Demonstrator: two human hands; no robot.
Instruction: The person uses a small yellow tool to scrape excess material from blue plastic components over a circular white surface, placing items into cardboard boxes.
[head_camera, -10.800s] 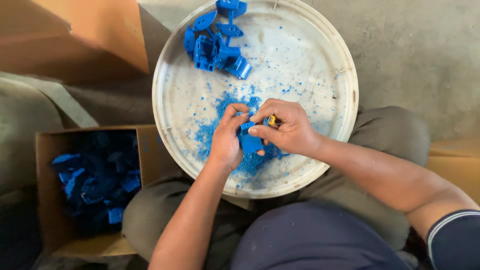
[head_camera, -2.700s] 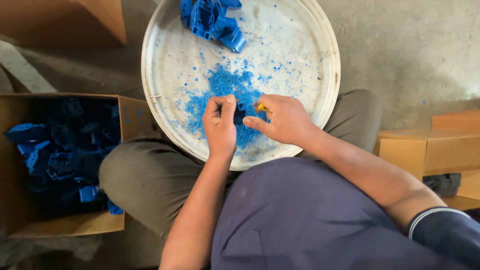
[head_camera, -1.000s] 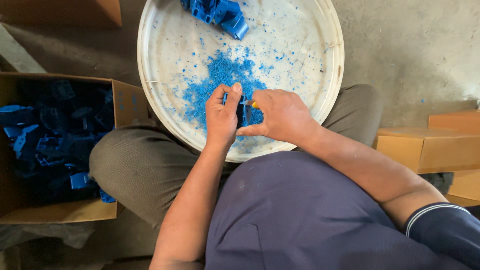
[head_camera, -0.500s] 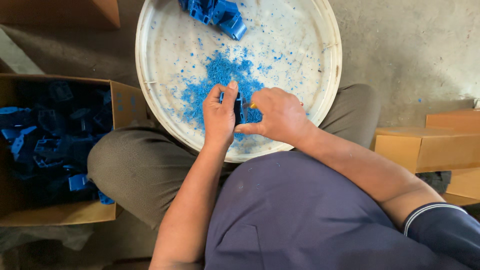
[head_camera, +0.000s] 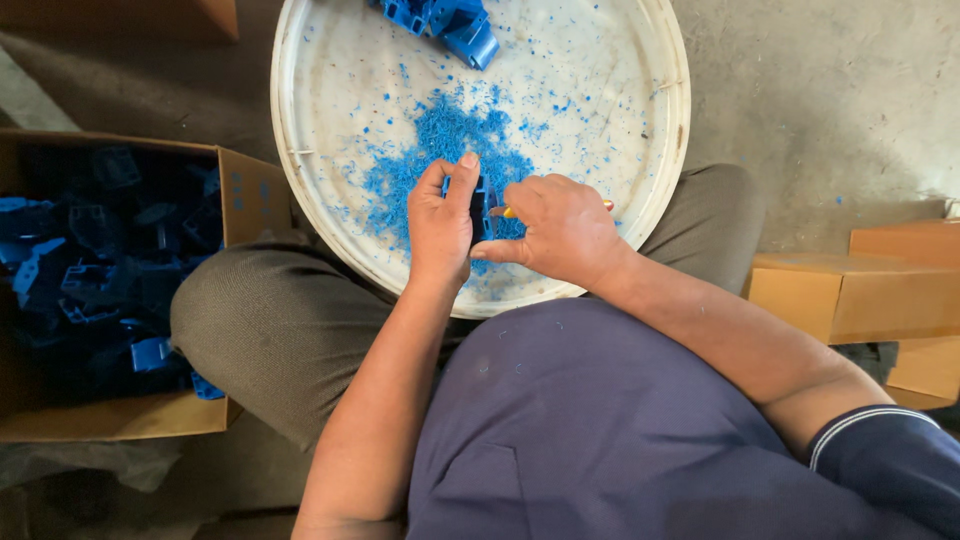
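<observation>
We saw the left hand (head_camera: 440, 225) pinching a blue plastic part (head_camera: 480, 208) over the round white tray (head_camera: 660, 180), the right hand (head_camera: 560, 228) gripping a yellow-handled tool (head_camera: 510, 211) against it.

Small workshop: concrete floor (head_camera: 820, 110), cardboard box (head_camera: 110, 300) w/ blue plastic parts (head_camera: 90, 280).

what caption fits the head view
Left hand holds a blue plastic part over a round white tray; right hand trims it.

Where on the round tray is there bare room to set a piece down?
The tray's right side, between the blue shavings and the rim, is nearly bare; so is the left. Crowded: top pile of blue parts, and around both hands.
</observation>
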